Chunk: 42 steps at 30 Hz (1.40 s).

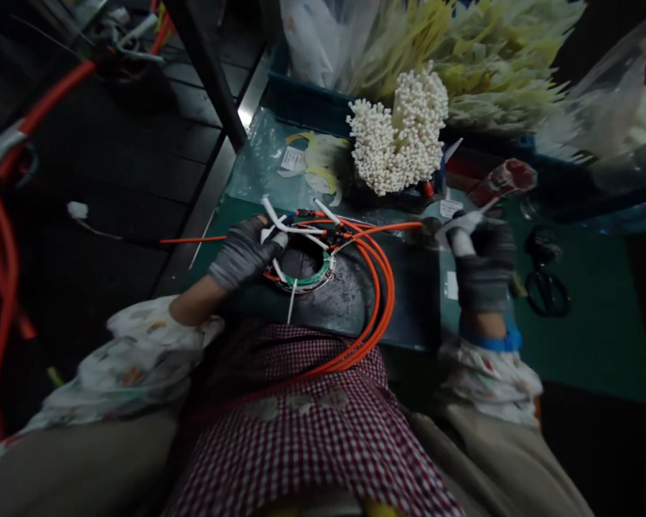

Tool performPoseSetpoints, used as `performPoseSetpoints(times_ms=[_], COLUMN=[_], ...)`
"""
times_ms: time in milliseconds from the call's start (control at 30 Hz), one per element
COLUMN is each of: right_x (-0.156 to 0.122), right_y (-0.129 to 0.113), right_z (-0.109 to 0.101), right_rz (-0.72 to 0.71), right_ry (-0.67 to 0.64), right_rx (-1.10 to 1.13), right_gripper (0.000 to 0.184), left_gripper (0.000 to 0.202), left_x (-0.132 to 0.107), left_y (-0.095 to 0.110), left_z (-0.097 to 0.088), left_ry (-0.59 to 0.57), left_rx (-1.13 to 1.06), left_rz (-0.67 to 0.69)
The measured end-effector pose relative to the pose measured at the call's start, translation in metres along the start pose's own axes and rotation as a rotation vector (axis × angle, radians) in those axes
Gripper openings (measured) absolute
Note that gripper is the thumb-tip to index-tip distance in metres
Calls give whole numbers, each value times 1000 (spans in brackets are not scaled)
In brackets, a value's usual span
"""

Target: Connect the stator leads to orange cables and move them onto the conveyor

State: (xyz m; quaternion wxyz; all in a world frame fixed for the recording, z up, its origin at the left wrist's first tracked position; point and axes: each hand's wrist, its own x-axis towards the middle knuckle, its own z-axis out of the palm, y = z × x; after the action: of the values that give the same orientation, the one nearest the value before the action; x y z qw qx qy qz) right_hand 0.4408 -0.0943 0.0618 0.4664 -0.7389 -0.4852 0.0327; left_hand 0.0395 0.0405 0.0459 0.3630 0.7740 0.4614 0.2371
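My left hand [245,251], in a grey glove, is closed at the left side of a coiled wire harness [328,269], gripping its bundle beside some white sleeves [272,214]. Thick orange cables [386,280] loop from the harness to the right and down over my apron. Green and white wires form a small ring, with a white cable tie [291,305] hanging from it. Off to the right, my right hand [481,262], also gloved, is raised with its fingers curled around a slim white piece [489,206], whose kind is blurred.
Behind the harness stands a bundle of white sticks or tubes [401,136]. Bins with pale yellow strips [500,72] line the back. Black-handled scissors [548,291] lie at right, near a red roll [509,179]. More orange cables [3,273] hang at far left.
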Motion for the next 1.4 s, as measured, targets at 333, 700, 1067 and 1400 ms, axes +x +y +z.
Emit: performPoseSetpoints(times_ms=[333,700,1067,1400], right_x=[-201,-190,-170,-156], right_y=[-103,-111,-133,-121], right_z=[60,32,34,16], right_rz=[-134,-327,-318,-330], right_ry=[-244,-387,-437,-362], right_rx=[324,192,241,64], right_gripper=[35,39,22,18], left_gripper=[46,44,61,45], left_x=[-23,-105,-113,-94], left_y=[3,7,7,47], left_z=[1,53,54,36], left_ry=[27,581,458,329], left_rx=[76,19,130,208], left_rz=[156,579,493,664])
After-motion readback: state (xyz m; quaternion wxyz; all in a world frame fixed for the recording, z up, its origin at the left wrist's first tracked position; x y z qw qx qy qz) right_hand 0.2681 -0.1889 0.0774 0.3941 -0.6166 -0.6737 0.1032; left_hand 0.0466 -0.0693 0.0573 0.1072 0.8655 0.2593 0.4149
